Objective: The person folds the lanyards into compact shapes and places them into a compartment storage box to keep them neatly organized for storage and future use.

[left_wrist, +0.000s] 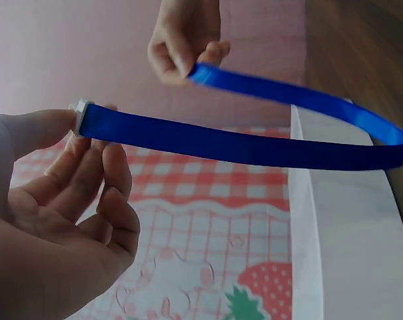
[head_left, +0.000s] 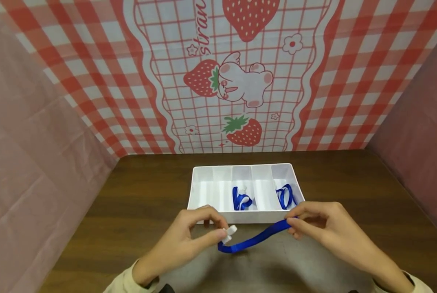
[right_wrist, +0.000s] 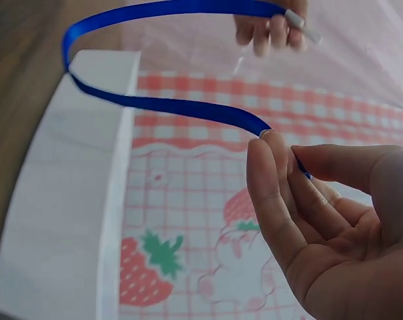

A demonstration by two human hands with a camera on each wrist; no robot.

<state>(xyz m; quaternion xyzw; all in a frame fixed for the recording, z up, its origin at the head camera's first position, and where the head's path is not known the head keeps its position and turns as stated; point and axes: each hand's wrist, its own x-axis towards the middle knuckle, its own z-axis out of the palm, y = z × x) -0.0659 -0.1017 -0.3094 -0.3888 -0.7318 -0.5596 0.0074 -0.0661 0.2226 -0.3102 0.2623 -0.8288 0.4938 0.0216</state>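
Note:
A blue ribbon hangs in a shallow sag between both hands, in front of the tray. At its left end is a small white clip-like piece, which my left hand pinches between thumb and forefinger. My right hand pinches the other end of the ribbon, and a short tail shows past the fingers in the right wrist view. The white divided tray stands just beyond the hands. One blue ribbon bundle lies in its middle compartment, another looped blue ribbon in the rightmost one.
The tray rests on a dark brown wooden table. Behind the table hangs a red-and-white checked cloth with strawberry prints. Pink cloth walls close off both sides.

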